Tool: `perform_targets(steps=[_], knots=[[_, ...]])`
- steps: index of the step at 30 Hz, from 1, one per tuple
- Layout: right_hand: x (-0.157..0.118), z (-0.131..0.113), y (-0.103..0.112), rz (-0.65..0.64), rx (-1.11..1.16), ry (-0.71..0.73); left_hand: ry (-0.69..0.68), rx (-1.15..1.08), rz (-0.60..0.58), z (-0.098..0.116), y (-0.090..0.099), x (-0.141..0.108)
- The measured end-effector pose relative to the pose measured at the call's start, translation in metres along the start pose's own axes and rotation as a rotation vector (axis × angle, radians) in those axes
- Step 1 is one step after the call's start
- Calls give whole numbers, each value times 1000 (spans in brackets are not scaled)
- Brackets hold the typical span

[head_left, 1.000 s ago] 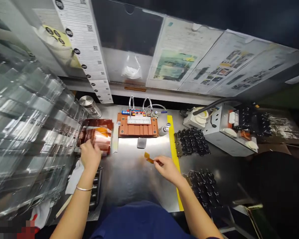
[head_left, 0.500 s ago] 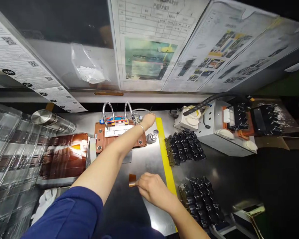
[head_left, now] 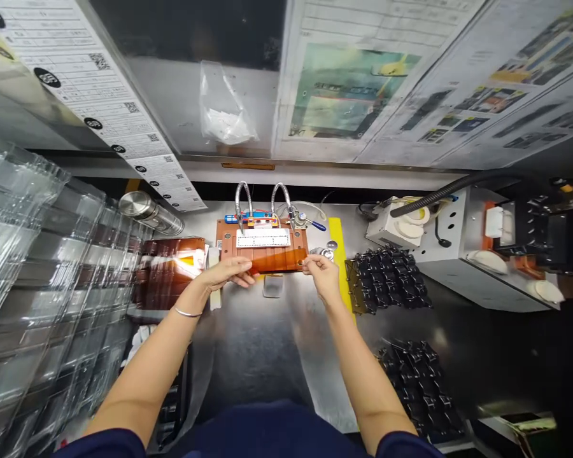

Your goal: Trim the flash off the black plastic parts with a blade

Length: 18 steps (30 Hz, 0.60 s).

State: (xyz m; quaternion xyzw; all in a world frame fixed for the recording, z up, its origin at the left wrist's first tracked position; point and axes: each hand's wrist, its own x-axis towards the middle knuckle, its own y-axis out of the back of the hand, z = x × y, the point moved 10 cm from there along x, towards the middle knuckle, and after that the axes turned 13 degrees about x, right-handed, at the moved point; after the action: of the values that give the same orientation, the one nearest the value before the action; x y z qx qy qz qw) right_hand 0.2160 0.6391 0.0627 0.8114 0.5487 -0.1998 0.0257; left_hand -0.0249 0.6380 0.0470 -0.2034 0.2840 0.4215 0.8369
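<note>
A strip of amber-orange film (head_left: 279,260) is stretched between my hands above the front part of a brown fixture plate (head_left: 226,238). My right hand (head_left: 323,272) pinches its right end between thumb and fingertips. At the left end, my left hand (head_left: 226,272) has thumb and fingers on the strip, the other fingers spread loosely. Behind the strip, a white perforated bar (head_left: 262,238) lies across the plate. Two bent metal hoses (head_left: 241,194) rise at the plate's back, and a blue-handled lever (head_left: 318,225) sits at its right rear.
Brown-amber sheets (head_left: 169,280) and a steel flask (head_left: 157,215) are on the left, beside stacked clear plastic trays (head_left: 42,267). Yellow tape (head_left: 335,238) runs along the table. Black clip-like parts (head_left: 386,277) and a grey machine box (head_left: 451,267) stand on the right.
My left hand has come back from the fixture's right rear to the film's left end. My right hand has carried the film forward to the fixture. The view has shifted, too.
</note>
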Motion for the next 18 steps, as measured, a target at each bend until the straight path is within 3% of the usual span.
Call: perform_targets(steps=[3, 5, 10, 18], knots=[[12, 31, -12, 70, 66, -110, 85, -147, 379, -20, 48, -8], [19, 41, -24, 69, 49, -150, 105, -172, 511, -20, 63, -2], [40, 48, -39, 92, -2, -220, 126, -143, 688, -16, 88, 17], [46, 53, -41, 119, -21, -253, 166, -71, 744, -22, 100, 26]])
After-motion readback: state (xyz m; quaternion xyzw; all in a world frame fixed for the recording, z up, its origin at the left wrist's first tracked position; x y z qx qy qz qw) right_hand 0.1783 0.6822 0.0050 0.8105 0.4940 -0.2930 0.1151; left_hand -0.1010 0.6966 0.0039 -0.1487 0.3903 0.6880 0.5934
